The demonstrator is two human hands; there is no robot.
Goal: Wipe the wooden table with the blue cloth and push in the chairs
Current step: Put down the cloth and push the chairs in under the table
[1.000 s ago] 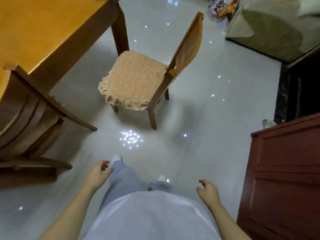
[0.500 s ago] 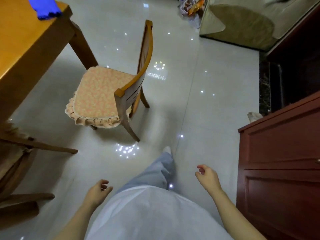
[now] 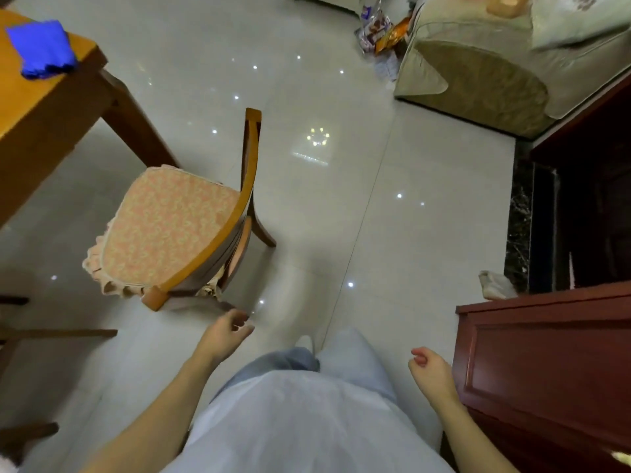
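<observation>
Head view, chair (image 3: 177, 230): pulled out from wooden table (image 3: 44, 107) corner, cushioned seat facing it, curved back toward the person; a wide stretch of tiled floor (image 3: 375, 216) on its right.
Blue cloth (image 3: 41, 49): bunched on the table top, near the corner edge.
Left hand (image 3: 223, 334): fingers loosely curled, holding nothing, near the chair's back rail.
Right hand (image 3: 432, 372): loosely curled, holding nothing, just beside red cabinet (image 3: 546, 370).
Room: sofa (image 3: 478, 80) far right; tiles glossy, flecked with light.

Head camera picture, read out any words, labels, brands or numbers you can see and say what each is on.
No text can be read.
Colourful packets on the floor beside the beige sofa: printed, but too blurred to read.
Blue cloth, wooden table, cushioned wooden chair: no lettering.
</observation>
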